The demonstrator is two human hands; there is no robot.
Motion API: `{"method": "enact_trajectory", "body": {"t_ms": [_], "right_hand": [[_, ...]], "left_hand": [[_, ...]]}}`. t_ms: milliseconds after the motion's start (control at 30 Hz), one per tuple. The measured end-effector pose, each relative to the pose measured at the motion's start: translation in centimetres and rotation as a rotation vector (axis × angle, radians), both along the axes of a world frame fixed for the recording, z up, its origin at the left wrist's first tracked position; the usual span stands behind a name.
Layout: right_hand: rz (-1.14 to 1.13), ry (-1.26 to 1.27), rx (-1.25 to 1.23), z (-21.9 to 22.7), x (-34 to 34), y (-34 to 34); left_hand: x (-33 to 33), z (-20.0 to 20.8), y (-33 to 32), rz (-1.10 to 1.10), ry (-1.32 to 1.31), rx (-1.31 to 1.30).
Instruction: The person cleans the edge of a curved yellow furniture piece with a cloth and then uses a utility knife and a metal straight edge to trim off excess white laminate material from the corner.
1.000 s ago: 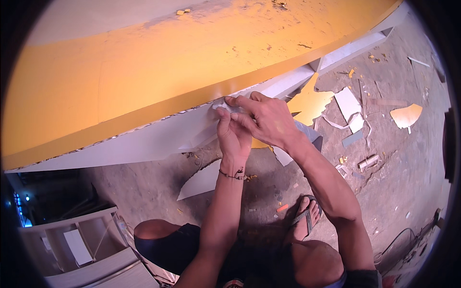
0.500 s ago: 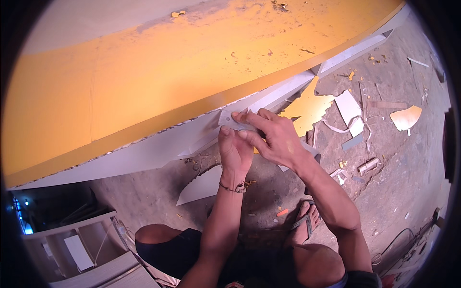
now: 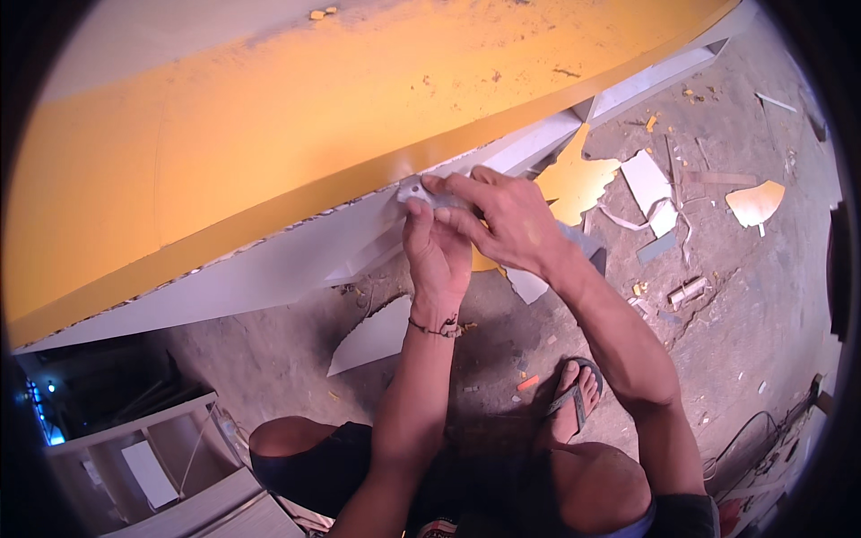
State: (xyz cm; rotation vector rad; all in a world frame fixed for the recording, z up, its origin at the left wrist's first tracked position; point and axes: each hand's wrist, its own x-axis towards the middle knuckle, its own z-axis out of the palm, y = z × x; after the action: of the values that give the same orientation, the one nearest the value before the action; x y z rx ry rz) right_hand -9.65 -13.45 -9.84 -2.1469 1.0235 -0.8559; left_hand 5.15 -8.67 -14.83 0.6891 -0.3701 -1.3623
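Observation:
Both hands are closed on a small grey metal plate (image 3: 413, 191) with a hole in it, pressed to the rough edge of a large yellow-topped panel (image 3: 269, 170). My left hand (image 3: 438, 255) grips it from below, thumb uppermost and fingers partly hidden behind. From the right, my right hand (image 3: 513, 220) pinches it, index finger stretched along it and thumb beneath. Most of the plate is covered by my fingers, so its full shape cannot be told. A ragged, chipped line runs along the panel's edge to the left of my hands.
White framing (image 3: 547, 148) stands beneath the panel. Broken yellow sheet pieces (image 3: 583, 179), a white board (image 3: 647, 188) and scraps litter the floor to the right. A pale offcut (image 3: 377, 336) lies below my hands. Drawer-like wooden boxes (image 3: 148, 466) stand lower left.
Both hands and the plate have shifted slightly up and left in the picture, still at the panel's edge. The view has moved a little; my right foot appears further right.

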Motion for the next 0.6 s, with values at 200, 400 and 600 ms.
{"method": "enact_trajectory", "body": {"t_ms": [200,400,600], "right_hand": [[-0.032,0.001,0.089,1.0,-1.1,0.8],[0.009,0.067,0.023,0.5,-1.8,0.0],[-0.008,-0.004,-0.054,0.5,-0.8,-1.3]], "left_hand": [[-0.1,-0.1,-0.1,-0.045,-0.051,-0.012],[-1.1,-0.5,0.2,0.010,-0.039,-0.034],[-0.1,-0.5,-1.4,-0.034,0.107,-0.017]]}}
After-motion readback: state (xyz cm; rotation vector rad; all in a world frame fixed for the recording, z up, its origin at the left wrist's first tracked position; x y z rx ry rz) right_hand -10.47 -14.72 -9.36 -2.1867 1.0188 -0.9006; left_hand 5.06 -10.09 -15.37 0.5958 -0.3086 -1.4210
